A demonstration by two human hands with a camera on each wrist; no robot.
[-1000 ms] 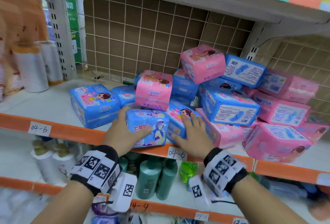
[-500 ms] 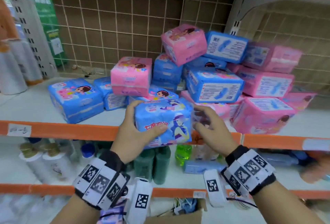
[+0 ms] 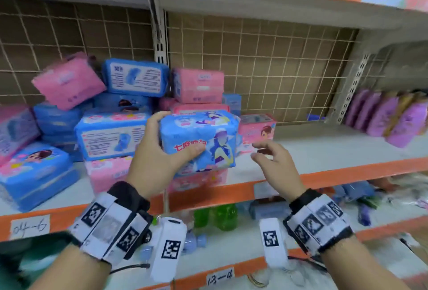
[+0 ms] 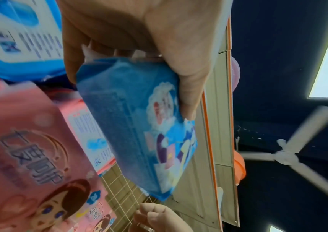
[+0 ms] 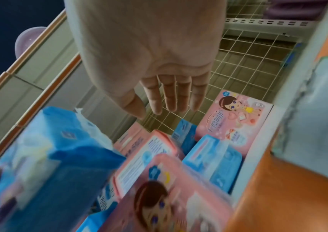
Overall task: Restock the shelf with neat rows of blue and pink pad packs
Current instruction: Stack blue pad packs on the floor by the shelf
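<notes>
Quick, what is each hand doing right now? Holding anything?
Left hand: grips a blue pad pack, thumb across its front, lifted off the shelf.
Right hand: open, fingers loosely bent, holding nothing, just right of the pack.

left-edge pink pack (image 3: 14, 127) cut off, purple packs (image 3: 389, 116) blurred

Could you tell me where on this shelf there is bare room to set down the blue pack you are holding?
The shelf is bare between the upright pink pack and the purple packs, back to the wire grid. Left of the held blue pack in the left hand, the jumbled pile crowds everything.
</notes>
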